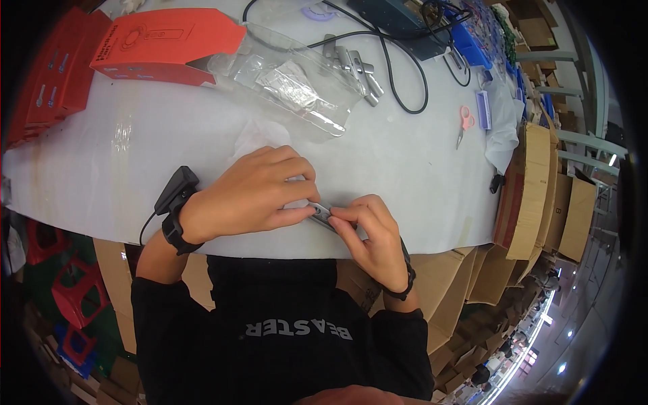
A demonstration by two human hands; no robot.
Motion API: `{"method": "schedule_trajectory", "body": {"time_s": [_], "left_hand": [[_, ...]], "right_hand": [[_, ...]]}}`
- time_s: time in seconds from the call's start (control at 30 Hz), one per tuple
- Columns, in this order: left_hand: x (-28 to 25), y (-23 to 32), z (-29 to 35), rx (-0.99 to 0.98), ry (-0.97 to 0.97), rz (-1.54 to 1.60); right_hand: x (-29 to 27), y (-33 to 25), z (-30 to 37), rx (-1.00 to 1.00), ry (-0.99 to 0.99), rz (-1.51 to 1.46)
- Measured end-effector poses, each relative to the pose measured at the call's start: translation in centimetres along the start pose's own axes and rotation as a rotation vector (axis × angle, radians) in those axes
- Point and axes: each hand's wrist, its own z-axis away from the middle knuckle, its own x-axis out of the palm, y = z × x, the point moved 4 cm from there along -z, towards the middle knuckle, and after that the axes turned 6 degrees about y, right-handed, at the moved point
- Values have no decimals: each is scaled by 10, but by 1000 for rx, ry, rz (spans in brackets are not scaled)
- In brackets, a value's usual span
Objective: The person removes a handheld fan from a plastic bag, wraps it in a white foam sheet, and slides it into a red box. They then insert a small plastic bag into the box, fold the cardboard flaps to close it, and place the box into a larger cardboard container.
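Observation:
Near the front edge of the white-covered table, a slim silver-grey piece (322, 214) with a small round detail on its face is held between my two hands. My left hand (260, 192) pinches its upper left end with thumb and fingers. From the other side, the thumb and fingertips of my right hand (371, 236) close on its lower right part. Fingers cover much of the piece, so its exact kind is not clear. A thin white wipe or sheet (260, 137) lies on the table just beyond my left hand.
An opened orange-red carton (169, 44) and stacked red boxes (57, 77) stand far left. Clear plastic packaging (297, 88), silver-grey parts (361, 71) and a black cable (425, 84) lie at the back. Pink scissors (466, 118) rest at right, near cardboard boxes (530, 196).

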Motion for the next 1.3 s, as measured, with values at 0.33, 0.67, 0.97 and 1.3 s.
{"method": "schedule_trajectory", "body": {"time_s": [0.33,0.67,0.97,1.3], "left_hand": [[2,-2,1,32,2,64],[0,-2,1,75,-76,114],[1,-2,-1,146,-60,40],[-3,8,-1,270,15,-132]], "right_hand": [[0,0,20,-154,56,143],[16,-5,37,-447,210,453],[14,-4,31,-479,230,410],[19,-10,19,-308,196,286]]}}
